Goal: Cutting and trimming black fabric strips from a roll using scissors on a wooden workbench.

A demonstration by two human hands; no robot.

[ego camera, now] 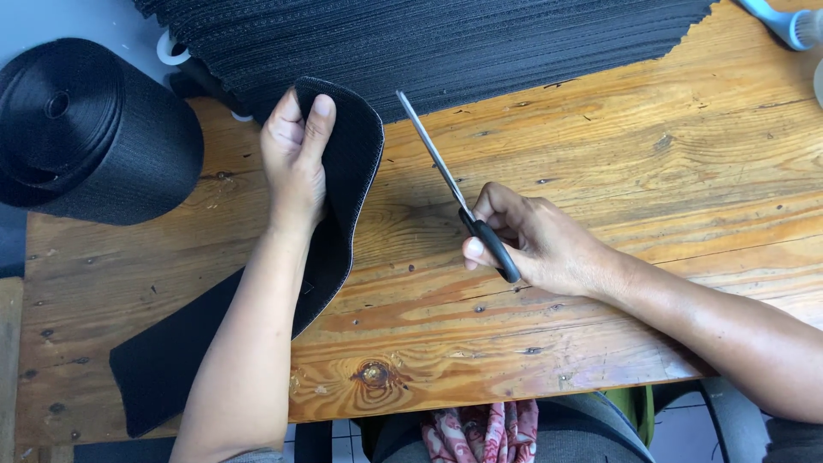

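The left hand [296, 159] has its fingers [319, 120] closed over a wide black ribbed strap [351, 171], which curves from the tabletop's [600, 154] far edge toward its near left corner. The right hand [536, 240] grips shut scissors [454, 193], just beside it.

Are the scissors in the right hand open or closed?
Closed: the scissors in the right hand show one thin, straight blade line, with no gap.
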